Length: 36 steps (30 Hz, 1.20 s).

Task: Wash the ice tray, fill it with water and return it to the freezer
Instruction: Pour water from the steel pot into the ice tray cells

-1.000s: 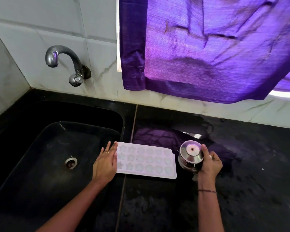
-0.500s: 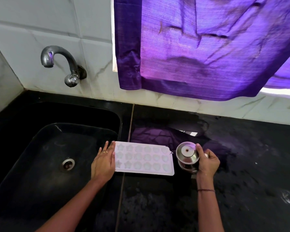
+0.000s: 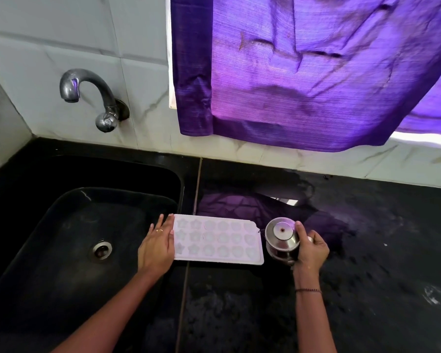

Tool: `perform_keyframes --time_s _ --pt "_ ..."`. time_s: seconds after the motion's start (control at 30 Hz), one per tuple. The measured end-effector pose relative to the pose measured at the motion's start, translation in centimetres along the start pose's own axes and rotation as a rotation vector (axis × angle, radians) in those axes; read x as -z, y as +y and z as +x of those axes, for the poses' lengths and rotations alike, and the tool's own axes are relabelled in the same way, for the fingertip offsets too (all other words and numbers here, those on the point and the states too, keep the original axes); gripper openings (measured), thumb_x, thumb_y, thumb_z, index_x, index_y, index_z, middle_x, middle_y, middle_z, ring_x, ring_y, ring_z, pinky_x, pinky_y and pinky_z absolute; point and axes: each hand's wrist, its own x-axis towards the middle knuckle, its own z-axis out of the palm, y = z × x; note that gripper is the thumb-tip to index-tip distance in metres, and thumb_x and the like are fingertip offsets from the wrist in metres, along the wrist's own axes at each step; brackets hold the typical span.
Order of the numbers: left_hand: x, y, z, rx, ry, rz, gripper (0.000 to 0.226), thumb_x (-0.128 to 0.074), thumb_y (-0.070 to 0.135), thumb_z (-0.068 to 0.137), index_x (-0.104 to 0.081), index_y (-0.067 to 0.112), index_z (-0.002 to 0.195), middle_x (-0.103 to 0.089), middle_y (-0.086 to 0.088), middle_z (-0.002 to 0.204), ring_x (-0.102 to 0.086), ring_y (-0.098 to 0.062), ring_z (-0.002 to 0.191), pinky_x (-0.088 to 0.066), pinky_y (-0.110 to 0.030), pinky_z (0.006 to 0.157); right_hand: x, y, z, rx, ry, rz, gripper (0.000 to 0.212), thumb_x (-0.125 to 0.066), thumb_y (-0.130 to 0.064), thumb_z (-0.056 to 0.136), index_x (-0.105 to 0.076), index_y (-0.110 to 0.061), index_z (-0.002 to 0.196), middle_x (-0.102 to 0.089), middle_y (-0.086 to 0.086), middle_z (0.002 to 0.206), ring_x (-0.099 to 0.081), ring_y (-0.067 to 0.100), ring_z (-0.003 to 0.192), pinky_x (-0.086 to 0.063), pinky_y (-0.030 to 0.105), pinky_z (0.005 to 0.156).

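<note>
Since it lies flat on the black counter (image 3: 367, 250), just right of the sink (image 3: 61, 250), the tray (image 3: 218, 239) looks easy to reach from either short end. It is a thin white plastic piece with three rows of star and round pockets; I cannot tell whether they hold water. I judge it light when empty, slightly flexible, and probably slick if wet. Once filled it will be heavier and will slosh, so the best hold is both short ends at the rim, kept level; lifting by one end would likely let it bend or tip.

At the tray's 9 o'clock end the left hand (image 3: 157, 244) lies flat, fingers straight and pressing the rim, steadying rather than gripping it. At its 3 o'clock end, just beside the notched corner, the right hand (image 3: 309, 250) is wrapped around a small steel pot (image 3: 281, 239); its lid faces up.

Farther out, the tap (image 3: 92, 98) sits on the tiled wall at 11 o'clock, not running, and a purple curtain (image 3: 316, 72) hangs at 12 to 1 o'clock.
</note>
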Motion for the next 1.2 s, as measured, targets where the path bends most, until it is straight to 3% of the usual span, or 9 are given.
perform_keyframes --time_s 0.2,0.37,0.77,1.2 --pt "0.0 -0.1 0.0 -0.015 -0.016 0.032 0.046 -0.027 0.020 0.099 -0.036 0.015 0.144 -0.043 0.002 0.147 -0.023 -0.010 0.142 -0.019 -0.030 0.118 -0.2 0.5 -0.2 -0.028 0.008 0.102 0.055 -0.076 -0.011 0.076 -0.035 -0.023 0.041 -0.035 -0.015 0.039 -0.031 -0.001 0.042 -0.037 0.013 0.044" --pt "0.2 0.0 0.1 -0.018 -0.022 0.066 0.046 -0.028 0.020 0.099 -0.036 0.014 0.144 -0.043 0.002 0.146 -0.023 -0.011 0.142 -0.019 -0.030 0.117 -0.7 -0.3 -0.3 -0.038 0.002 0.112 0.054 -0.076 -0.013 0.076 -0.033 -0.022 0.045 -0.034 -0.014 0.043 -0.032 0.007 0.050 -0.036 0.023 0.051" --pt "1.0 0.7 0.0 0.014 -0.052 0.230 0.059 -0.011 0.031 0.093 -0.035 0.016 0.144 -0.043 0.005 0.146 -0.023 -0.011 0.143 -0.016 -0.029 0.117 -2.6 -2.1 -1.3 0.046 -0.172 -0.019 0.055 -0.075 -0.007 0.077 -0.029 -0.017 0.049 -0.025 -0.015 0.039 -0.024 0.001 0.040 -0.026 0.012 0.041" --pt "1.1 1.1 0.1 0.041 -0.091 0.234 0.064 -0.003 0.035 0.092 -0.033 0.018 0.146 -0.042 0.007 0.147 -0.021 -0.010 0.143 -0.015 -0.029 0.118 -3.0 -2.3 -1.1 0.005 -0.166 -0.053 0.054 -0.076 -0.010 0.076 -0.031 -0.016 0.048 -0.031 -0.014 0.036 -0.029 0.000 0.036 -0.031 0.007 0.040"
